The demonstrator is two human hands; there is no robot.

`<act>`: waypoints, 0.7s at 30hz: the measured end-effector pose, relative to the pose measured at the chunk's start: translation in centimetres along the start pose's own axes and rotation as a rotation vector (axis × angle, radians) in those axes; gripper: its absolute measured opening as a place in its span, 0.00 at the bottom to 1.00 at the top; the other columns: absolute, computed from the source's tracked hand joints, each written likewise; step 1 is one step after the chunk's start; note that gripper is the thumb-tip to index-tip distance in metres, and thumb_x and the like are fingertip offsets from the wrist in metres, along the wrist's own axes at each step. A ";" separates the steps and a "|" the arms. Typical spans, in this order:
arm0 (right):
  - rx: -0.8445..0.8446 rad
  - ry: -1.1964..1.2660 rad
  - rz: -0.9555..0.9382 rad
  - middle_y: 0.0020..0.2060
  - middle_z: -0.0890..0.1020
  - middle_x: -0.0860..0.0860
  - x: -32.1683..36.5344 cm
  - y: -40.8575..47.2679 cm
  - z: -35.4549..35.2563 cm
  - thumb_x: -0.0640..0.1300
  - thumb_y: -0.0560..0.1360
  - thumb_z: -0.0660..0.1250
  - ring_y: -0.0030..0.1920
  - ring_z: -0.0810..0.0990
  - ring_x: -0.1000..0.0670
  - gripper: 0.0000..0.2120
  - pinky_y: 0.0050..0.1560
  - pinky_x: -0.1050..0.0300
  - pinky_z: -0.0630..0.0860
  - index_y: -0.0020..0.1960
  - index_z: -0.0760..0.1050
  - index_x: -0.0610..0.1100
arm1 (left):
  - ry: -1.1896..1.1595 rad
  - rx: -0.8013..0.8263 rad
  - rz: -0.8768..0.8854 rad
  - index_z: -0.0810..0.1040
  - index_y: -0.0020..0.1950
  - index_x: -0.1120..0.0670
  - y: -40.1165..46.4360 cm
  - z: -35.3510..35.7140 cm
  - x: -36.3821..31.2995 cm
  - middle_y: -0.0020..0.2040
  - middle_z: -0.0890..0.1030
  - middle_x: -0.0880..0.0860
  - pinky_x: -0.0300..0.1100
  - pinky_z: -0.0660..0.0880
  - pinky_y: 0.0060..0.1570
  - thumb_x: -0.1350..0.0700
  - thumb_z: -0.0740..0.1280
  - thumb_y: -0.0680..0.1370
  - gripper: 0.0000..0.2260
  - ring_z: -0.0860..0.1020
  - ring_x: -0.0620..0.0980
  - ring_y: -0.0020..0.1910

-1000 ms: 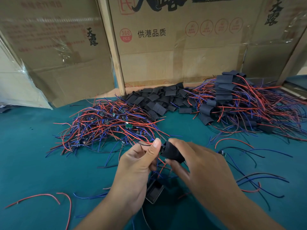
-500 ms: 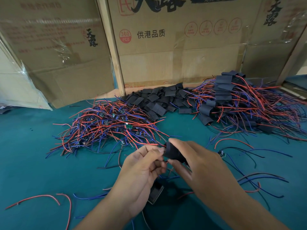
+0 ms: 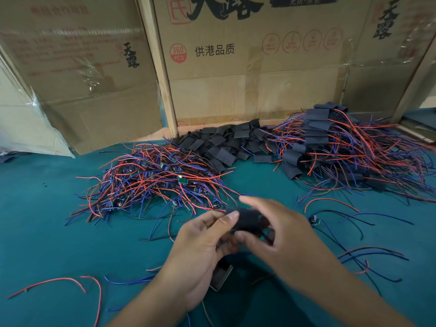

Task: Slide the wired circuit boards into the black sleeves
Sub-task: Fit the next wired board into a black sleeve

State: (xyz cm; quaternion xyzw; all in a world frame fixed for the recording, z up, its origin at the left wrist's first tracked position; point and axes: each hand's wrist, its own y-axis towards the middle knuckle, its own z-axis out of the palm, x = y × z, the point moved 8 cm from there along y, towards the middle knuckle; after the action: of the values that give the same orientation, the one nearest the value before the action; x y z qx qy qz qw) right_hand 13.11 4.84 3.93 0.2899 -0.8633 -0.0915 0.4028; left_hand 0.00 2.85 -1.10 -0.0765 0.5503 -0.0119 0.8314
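Observation:
Both hands meet over the green table. My right hand (image 3: 280,234) pinches a black sleeve (image 3: 246,219) between thumb and fingers. My left hand (image 3: 200,251) touches the sleeve's left end with its thumb; red and dark wires poke out under the sleeve on the right. The board itself is hidden by the sleeve and fingers. A heap of bare wired circuit boards (image 3: 151,180) lies ahead on the left. Empty black sleeves (image 3: 224,145) are piled at the back centre. Sleeved boards with red and blue wires (image 3: 342,152) are heaped at the back right.
Cardboard boxes (image 3: 236,67) stand along the table's back edge. A single wired board (image 3: 315,219) lies right of my hands. Loose red and blue wires (image 3: 59,283) lie at the lower left. A small dark rectangular object (image 3: 221,277) rests under my left hand.
The sleeve has been turned more level and brought between both hands. My left thumb moved onto its left end, and my right hand spread wider over it.

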 end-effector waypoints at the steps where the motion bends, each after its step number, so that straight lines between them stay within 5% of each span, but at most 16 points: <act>1: 0.011 0.091 0.095 0.45 0.82 0.60 -0.9 0.1 -0.1 0.51 0.73 0.73 0.45 0.79 0.61 0.13 0.45 0.70 0.71 0.57 0.76 0.56 | 0.011 -0.032 0.024 0.77 0.45 0.59 0.1 -0.4 -0.3 0.42 0.79 0.59 0.40 0.77 0.39 0.53 0.74 0.68 0.12 0.76 0.48 0.34; 4: 0.066 0.225 0.252 0.35 0.83 0.56 -2.8 0.2 0.0 0.48 0.74 0.71 0.33 0.78 0.60 0.03 0.36 0.64 0.72 0.44 0.78 0.50 | 0.051 -0.061 0.061 0.75 0.47 0.59 0.3 -1.0 -1.0 0.49 0.83 0.64 0.41 0.79 0.39 0.54 0.73 0.70 0.13 0.81 0.52 0.39; 12: 0.146 0.350 0.240 0.28 0.78 0.55 -2.7 0.6 -0.7 0.42 0.74 0.69 0.25 0.68 0.60 0.04 0.27 0.71 0.63 0.41 0.79 0.44 | 0.103 0.013 0.038 0.77 0.46 0.60 0.5 -1.2 -1.5 0.51 0.84 0.65 0.41 0.80 0.39 0.52 0.73 0.71 0.12 0.85 0.58 0.45; 21: 0.068 0.313 0.235 0.25 0.66 0.55 -2.5 0.5 -0.6 0.43 0.74 0.67 0.27 0.61 0.55 0.07 0.28 0.60 0.59 0.37 0.74 0.49 | 0.179 -0.066 0.116 0.80 0.48 0.65 0.0 -1.2 -2.4 0.43 0.85 0.64 0.40 0.81 0.35 0.48 0.74 0.68 0.21 0.85 0.57 0.39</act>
State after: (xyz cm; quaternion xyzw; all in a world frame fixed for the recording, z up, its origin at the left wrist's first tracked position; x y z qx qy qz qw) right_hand 14.56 6.73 2.93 0.2113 -0.8206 0.0314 0.5301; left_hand -2.04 2.91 0.59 -0.0706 0.6258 0.0474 0.7753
